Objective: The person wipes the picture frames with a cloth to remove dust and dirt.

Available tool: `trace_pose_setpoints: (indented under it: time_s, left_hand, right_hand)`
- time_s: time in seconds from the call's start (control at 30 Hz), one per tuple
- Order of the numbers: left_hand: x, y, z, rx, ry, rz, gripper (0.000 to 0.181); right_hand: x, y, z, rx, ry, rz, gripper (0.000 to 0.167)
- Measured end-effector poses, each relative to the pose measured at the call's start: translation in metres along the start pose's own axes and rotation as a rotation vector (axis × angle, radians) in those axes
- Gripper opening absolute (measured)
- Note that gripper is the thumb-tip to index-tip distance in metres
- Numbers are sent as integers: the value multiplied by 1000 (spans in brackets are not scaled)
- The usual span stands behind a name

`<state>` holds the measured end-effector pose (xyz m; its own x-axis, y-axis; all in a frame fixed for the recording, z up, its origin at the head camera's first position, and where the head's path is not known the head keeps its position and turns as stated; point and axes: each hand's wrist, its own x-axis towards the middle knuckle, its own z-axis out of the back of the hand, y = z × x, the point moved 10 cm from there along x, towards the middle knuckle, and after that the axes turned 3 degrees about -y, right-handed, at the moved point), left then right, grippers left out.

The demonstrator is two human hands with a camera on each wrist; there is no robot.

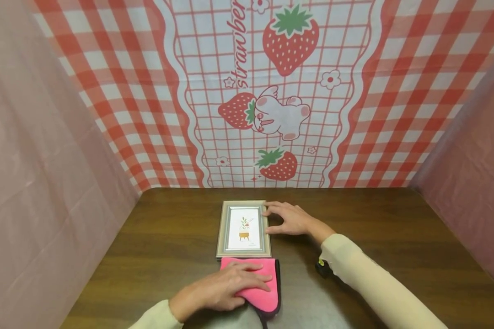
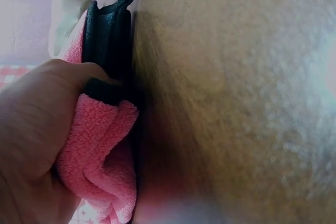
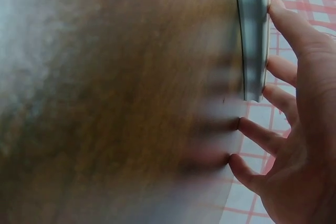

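The left hand (image 1: 226,285) lies over a folded pink plush cloth (image 1: 267,299), its fingers spread and pressing down rather than curled round it. Just beyond those fingertips, the cloth's far edge meets the near edge of a picture frame (image 1: 223,228) (whether it overlaps, I cannot tell). The frame lies flat on the wooden table (image 1: 169,237), its potted-plant print (image 1: 244,236) facing up. The right hand (image 1: 292,220) is at its right edge, thumb and fingers apart, tips touching the side without clamping on it. Behind both hands hangs a strawberry-print gingham backdrop (image 1: 280,114); pink curtains (image 1: 57,151) flank them. The cloth sits between the left hand and the tabletop.
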<state>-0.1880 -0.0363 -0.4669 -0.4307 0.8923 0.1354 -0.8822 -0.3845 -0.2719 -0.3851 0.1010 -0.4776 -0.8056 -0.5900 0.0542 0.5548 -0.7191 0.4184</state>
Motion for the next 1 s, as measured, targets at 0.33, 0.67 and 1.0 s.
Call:
trace_pose_setpoints:
  time_s: [0.33,0.67,1.0]
  left_hand:
    - [0,0,1,7,-26,-9,63]
    - [3,-6,6,91,-113,-74,61]
    - [1,-14,26,110,-265,-191,61]
  right_hand:
    - [1,2,0,7,18,-4,62]
    - [0,5,3,9,19,6,60]
    - [1,3,2,22,14,1,58]
